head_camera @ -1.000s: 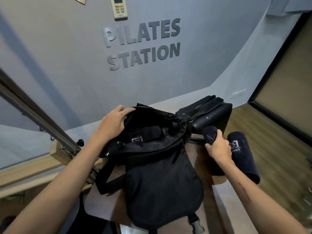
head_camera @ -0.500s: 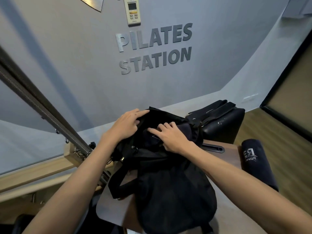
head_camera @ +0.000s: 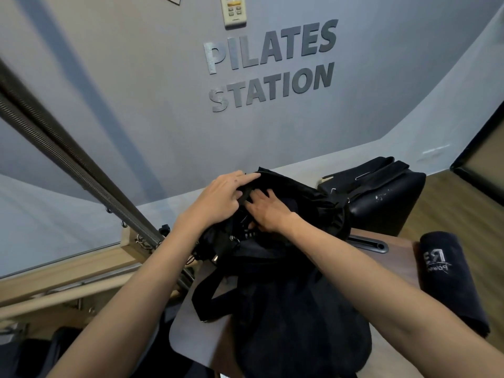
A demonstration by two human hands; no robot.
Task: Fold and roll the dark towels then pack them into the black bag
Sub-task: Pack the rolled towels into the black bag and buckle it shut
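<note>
The black bag (head_camera: pixel 289 268) lies on a wooden board (head_camera: pixel 401 249), its mouth turned away from the person and held open near the wall. The far rim of the mouth is gripped by the left hand (head_camera: pixel 221 197) and lifted, seemingly to keep the soft cloth from folding shut. The right hand (head_camera: pixel 268 211) is laid flat inside the opening, fingers spread and pressed down on dark cloth — probably a rolled towel being seated, though dark on dark hides what lies under the palm. The two hands are close together, almost touching.

One rolled towel (head_camera: pixel 447 276), marked with a pale logo, is left on the board's right edge, well apart from the bag and partly hung over the side; it is judged to be next to go in. Room is tight behind — a black padded box (head_camera: pixel 381 197) stands just beside the mouth — and a sloped metal spring (head_camera: pixel 68 156) crosses on the left. The clear path to the loose towel is over the board to the right.
</note>
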